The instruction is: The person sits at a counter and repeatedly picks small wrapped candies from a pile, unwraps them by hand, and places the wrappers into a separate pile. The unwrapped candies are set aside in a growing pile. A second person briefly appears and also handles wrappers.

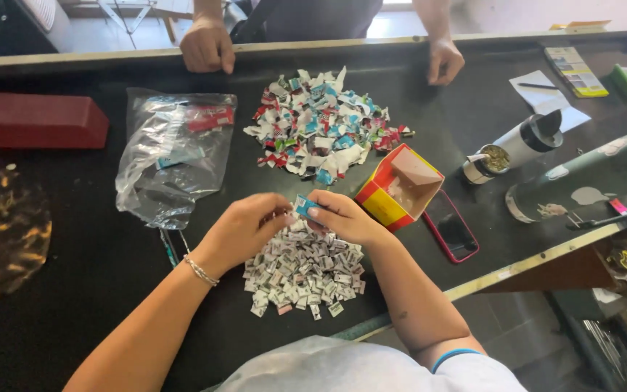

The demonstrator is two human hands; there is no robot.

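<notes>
My left hand (244, 229) and my right hand (344, 216) meet over the black table (88, 247), both pinching one small blue and white paper piece (302, 206). Just below them lies a heap of small folded paper pieces (302, 272), mostly white and grey. Beyond my hands spreads a larger pile of torn coloured paper scraps (319, 127). An open red and yellow cardboard box (399, 187) sits right of my right hand.
A clear plastic bag (172, 156) lies at left, a red block (34, 122) farther left. A phone with a red case (453, 231), a lidded cup (506, 149) and a sewing machine (589, 178) are at right. Another person's hands (208, 45) rest on the far edge.
</notes>
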